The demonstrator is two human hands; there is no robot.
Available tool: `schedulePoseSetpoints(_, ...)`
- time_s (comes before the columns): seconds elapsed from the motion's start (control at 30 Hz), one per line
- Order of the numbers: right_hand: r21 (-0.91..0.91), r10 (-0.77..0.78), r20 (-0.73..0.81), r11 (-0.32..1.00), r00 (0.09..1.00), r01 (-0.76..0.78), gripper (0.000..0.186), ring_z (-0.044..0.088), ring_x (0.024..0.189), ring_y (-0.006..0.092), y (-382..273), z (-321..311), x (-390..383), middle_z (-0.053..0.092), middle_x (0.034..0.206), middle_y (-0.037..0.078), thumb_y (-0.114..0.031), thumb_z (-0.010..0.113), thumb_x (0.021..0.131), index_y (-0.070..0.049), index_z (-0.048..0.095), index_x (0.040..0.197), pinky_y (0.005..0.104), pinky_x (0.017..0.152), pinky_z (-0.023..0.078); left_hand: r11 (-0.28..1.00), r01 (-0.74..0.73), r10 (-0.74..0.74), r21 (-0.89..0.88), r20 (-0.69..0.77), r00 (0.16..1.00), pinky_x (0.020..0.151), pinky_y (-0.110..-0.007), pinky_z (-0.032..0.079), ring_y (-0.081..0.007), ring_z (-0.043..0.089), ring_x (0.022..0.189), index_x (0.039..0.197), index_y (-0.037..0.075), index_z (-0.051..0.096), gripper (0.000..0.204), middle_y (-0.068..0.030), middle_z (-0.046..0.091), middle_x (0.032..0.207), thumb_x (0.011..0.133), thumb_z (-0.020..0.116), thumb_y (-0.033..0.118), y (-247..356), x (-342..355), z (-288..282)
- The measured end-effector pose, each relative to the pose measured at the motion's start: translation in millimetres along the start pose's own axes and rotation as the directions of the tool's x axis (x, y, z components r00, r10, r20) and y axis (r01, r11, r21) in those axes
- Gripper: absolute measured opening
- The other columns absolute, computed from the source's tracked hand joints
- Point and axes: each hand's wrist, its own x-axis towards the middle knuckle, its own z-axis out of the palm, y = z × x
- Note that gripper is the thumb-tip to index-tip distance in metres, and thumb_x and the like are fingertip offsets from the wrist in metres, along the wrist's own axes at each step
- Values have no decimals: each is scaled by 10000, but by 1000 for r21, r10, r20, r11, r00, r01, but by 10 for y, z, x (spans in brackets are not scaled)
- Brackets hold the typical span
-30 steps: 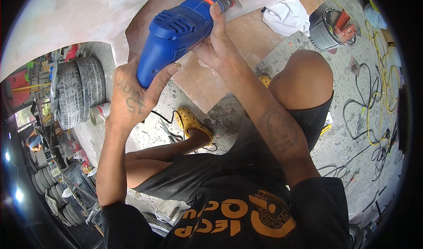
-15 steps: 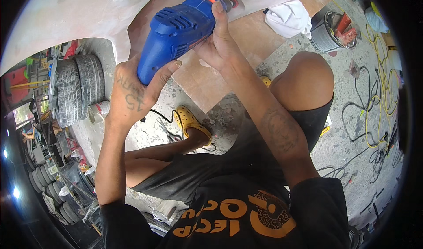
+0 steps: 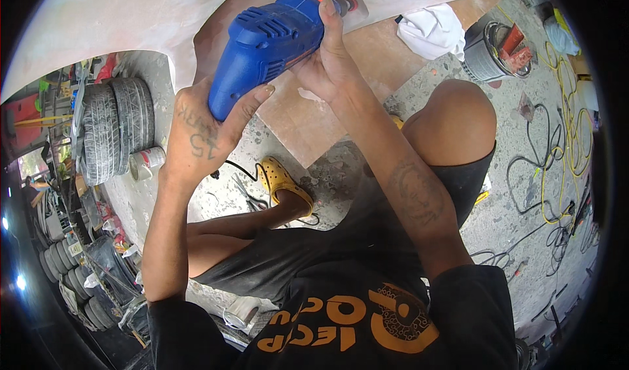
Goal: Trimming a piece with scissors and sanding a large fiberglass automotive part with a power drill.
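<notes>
Both my hands grip a blue power drill (image 3: 268,49) with an orange band near its front. My left hand (image 3: 203,131) wraps round the rear handle, thumb along the near side; its other fingers are mostly hidden. My right hand (image 3: 327,72) supports the front from below, its thumb resting up beside the nose. The drill points up and to the right. Its dark tip, with a reddish end, lies over a darker patch on a pale, curved body panel (image 3: 137,16); I cannot tell whether it touches. A black cord (image 3: 239,168) shows below my left hand.
A brown sheet (image 3: 308,134) lies on the floor under the panel. White cloth (image 3: 432,32) and a bucket (image 3: 488,58) with red-handled tools stand beyond. Yellow and black cables (image 3: 550,167) spread at right. Two tyres (image 3: 118,131) and a can (image 3: 145,163) sit at left.
The drill and both hands have shifted very slightly right in the picture, and the surroundings have shifted a little too. My grip is the same.
</notes>
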Motion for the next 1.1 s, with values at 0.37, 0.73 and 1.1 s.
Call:
schedulePoseSetpoints(0.37, 6, 2, 4, 1000, 1000, -3, 835, 586, 1269, 256, 11, 0, -17, 613, 1334, 121, -694, 673, 898, -40, 512, 1392, 483, 1122, 440, 999, 33, -33, -37, -8, 999, 451, -320, 424, -139, 560, 470, 752, -54, 656, 508, -75, 557, 515, 921, 795, 404, 0, -19, -13)
schedulePoseSetpoints(0.73, -54, -9, -76, 999, 997, 5, 846, 640, 1207, 223, -25, 80, -56, 664, 1272, 100, -764, 611, 894, -61, 553, 1359, 443, 1058, 520, 993, 83, -79, -90, 37, 996, 455, -314, 448, -141, 582, 470, 762, -61, 665, 536, -82, 572, 516, 914, 792, 436, 46, -22, -42)
schedulePoseSetpoints(1.1, -34, 9, -57, 999, 998, -11, 821, 602, 1238, 238, -45, 95, -64, 636, 1293, 106, -739, 630, 898, -64, 546, 1357, 471, 1080, 474, 989, 99, -96, -113, 31, 995, 458, -309, 454, -148, 599, 473, 791, -70, 678, 540, -86, 583, 522, 911, 789, 444, 77, -19, -33)
